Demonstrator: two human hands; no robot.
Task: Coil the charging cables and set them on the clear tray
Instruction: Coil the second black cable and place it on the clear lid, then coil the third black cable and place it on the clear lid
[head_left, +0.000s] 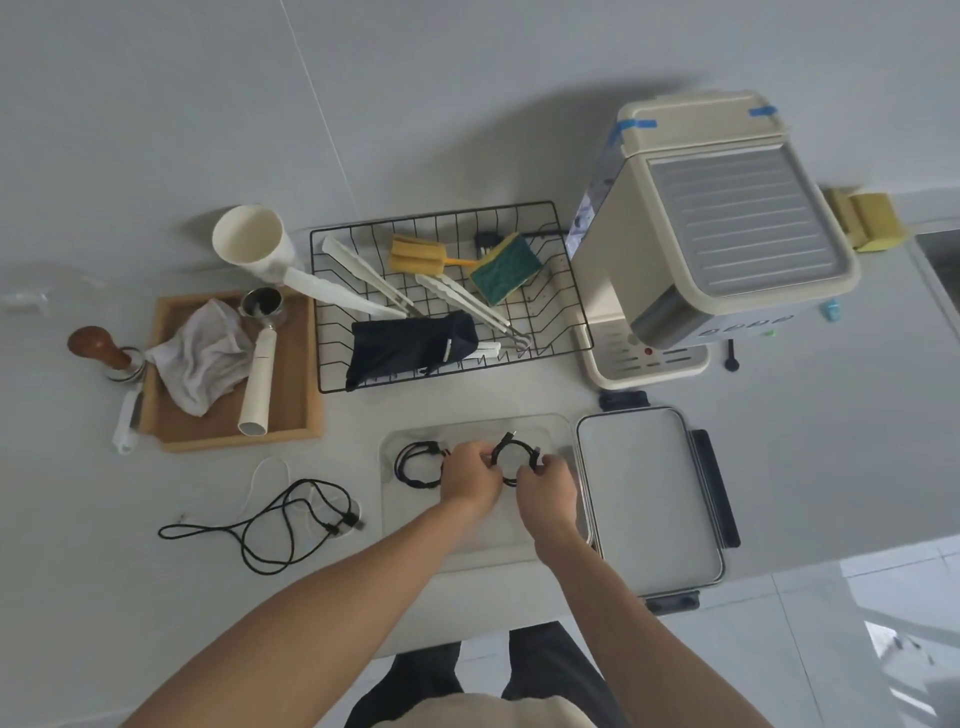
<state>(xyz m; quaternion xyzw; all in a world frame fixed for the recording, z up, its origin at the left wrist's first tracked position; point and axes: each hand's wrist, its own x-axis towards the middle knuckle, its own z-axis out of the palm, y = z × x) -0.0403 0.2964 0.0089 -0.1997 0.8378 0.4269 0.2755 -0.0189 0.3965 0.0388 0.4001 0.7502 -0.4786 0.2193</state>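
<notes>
While both hands, left hand (470, 475) and right hand (548, 480), hold a black coil (511, 457) in curled fingers over the clear tray (415, 540), beside a finished coil (415, 464) at nine o'clock, the loose black cable (280, 525) and thin white cable (270, 475) farther out at nine o'clock await on the surface (78, 519).

The worktop (779, 441) looks smooth, matt and pale grey. The tray (550, 431) is clear glossy plastic. The cables (291, 519) look braided, matt black. The rack (332, 312) is thin black wire. At the left edge sits a wooden tray (296, 364) with a crumpled cloth (202, 358). The machine (727, 223) is cream plastic with a ribbed metal top.
</notes>
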